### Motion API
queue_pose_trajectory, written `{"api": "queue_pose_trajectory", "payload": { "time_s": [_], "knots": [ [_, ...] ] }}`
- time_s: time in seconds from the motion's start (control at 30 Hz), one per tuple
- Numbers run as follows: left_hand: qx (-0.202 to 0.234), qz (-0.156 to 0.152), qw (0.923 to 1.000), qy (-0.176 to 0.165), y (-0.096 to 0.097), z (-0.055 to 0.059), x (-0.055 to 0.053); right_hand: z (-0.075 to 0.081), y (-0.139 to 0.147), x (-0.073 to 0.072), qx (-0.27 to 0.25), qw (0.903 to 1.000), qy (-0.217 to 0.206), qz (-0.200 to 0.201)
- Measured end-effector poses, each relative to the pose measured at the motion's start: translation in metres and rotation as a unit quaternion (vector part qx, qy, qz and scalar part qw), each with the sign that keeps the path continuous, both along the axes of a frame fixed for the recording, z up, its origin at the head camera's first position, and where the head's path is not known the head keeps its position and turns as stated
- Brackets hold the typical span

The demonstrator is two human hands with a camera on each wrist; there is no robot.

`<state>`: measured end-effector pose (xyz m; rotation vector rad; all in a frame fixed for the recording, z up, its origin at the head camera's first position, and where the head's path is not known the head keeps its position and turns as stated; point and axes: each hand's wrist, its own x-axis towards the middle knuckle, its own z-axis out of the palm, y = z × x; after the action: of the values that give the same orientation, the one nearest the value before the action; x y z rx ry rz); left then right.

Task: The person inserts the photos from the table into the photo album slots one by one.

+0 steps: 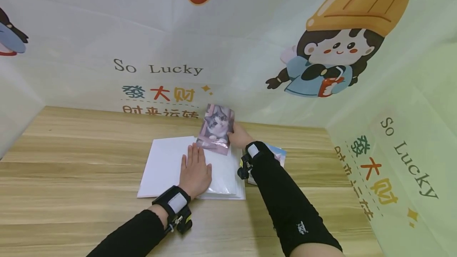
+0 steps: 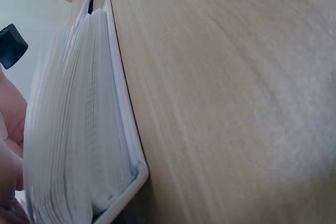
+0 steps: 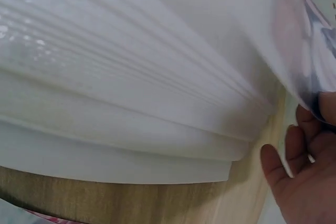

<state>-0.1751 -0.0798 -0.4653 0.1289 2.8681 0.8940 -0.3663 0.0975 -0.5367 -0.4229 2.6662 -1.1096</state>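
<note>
A white photo album (image 1: 164,169) lies spread out on the wooden table, its clear pocket pages (image 1: 223,179) on the right side. My left hand (image 1: 194,173) rests flat across the middle of it with fingers straight. At the album's top edge, my right hand (image 1: 240,136) pinches a cat photo (image 1: 216,124) by its right side. The photo's lower end overlaps the right-hand page. The right wrist view shows thumb and fingers on the photo's corner (image 3: 315,72), beside the fanned pages (image 3: 157,93). Thick page edges (image 2: 79,119) fill the left wrist view.
More photos (image 1: 280,154) lie right of the album, partly hidden under my right forearm. A printed cloth backdrop (image 1: 242,70) rises behind the table (image 1: 89,162) and along its sides. Each wrist carries a strapped camera.
</note>
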Motion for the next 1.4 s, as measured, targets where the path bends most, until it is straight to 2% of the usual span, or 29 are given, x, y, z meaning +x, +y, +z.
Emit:
{"api": "queue_pose_trajectory", "payload": {
  "time_s": [0.07,0.1,0.13,0.23,0.3,0.37,0.5,0.6,0.73,0.83,0.9,0.97,1.0,1.07,1.13,1.2,1.23,1.3,1.4],
  "knots": [
    [0.0,0.001,1.0,0.003,0.0,-0.002,-0.001,-0.023,0.005,-0.017,-0.002,0.9995,-0.029,0.006],
    [0.001,0.001,1.0,0.005,-0.001,-0.002,-0.001,-0.025,0.006,-0.021,-0.004,0.9986,-0.053,0.007],
    [0.001,0.001,1.0,0.006,-0.001,-0.003,-0.001,-0.029,0.007,-0.024,0.004,0.9985,-0.054,0.012],
    [0.004,0.002,1.0,0.007,-0.001,-0.003,-0.002,-0.013,0.004,-0.02,0.026,0.993,-0.115,0.012],
    [0.008,0.002,0.9999,0.006,-0.001,-0.002,-0.001,-0.011,0.006,-0.021,0.034,0.993,-0.112,0.017],
    [0.011,0.001,0.9999,0.004,-0.001,-0.001,-0.001,-0.004,0.005,-0.02,0.035,0.991,-0.129,0.006],
    [0.016,-0.001,0.9999,0.001,-0.001,0.002,-0.001,-0.002,0.005,-0.021,0.054,0.9917,-0.116,-0.007],
    [0.016,-0.003,0.9999,0.001,-0.001,0.002,-0.001,0.005,0.002,-0.017,0.095,0.9911,-0.093,0.012],
    [0.015,0.001,0.9999,0.003,-0.002,0.001,-0.002,0.024,-0.002,-0.008,0.135,0.9848,-0.097,0.052],
    [0.012,0.003,0.9999,0.002,-0.003,0.0,-0.002,0.034,-0.004,-0.002,0.182,0.9721,-0.13,0.072],
    [0.012,0.003,0.9999,0.002,-0.003,0.0,-0.002,0.038,-0.005,0.001,0.2,0.9683,-0.131,0.073],
    [0.012,0.003,0.9999,0.001,-0.003,0.0,-0.002,0.054,-0.01,0.012,0.187,0.9708,-0.144,0.043],
    [0.014,0.003,0.9999,0.001,-0.003,0.0,-0.002,0.062,-0.013,0.017,0.168,0.9766,-0.132,0.018],
    [0.015,0.003,0.9999,0.002,-0.003,0.0,-0.003,0.078,-0.02,0.028,0.111,0.9901,-0.08,-0.031],
    [0.014,0.003,0.9999,0.001,-0.003,-0.001,-0.003,0.094,-0.029,0.039,0.086,0.9944,-0.027,-0.056],
    [0.014,0.002,0.9999,0.0,-0.003,-0.001,-0.002,0.101,-0.035,0.046,0.105,0.993,0.034,-0.043],
    [0.013,0.002,0.9999,0.0,-0.003,0.0,-0.002,0.103,-0.038,0.048,0.118,0.9915,0.048,-0.028],
    [0.014,0.0,0.9999,-0.001,-0.002,0.0,-0.001,0.105,-0.043,0.05,0.148,0.9875,0.054,0.003],
    [0.012,-0.001,0.9999,0.001,0.0,-0.002,-0.002,0.104,-0.049,0.049,0.179,0.9822,0.051,0.026]
  ]
}}
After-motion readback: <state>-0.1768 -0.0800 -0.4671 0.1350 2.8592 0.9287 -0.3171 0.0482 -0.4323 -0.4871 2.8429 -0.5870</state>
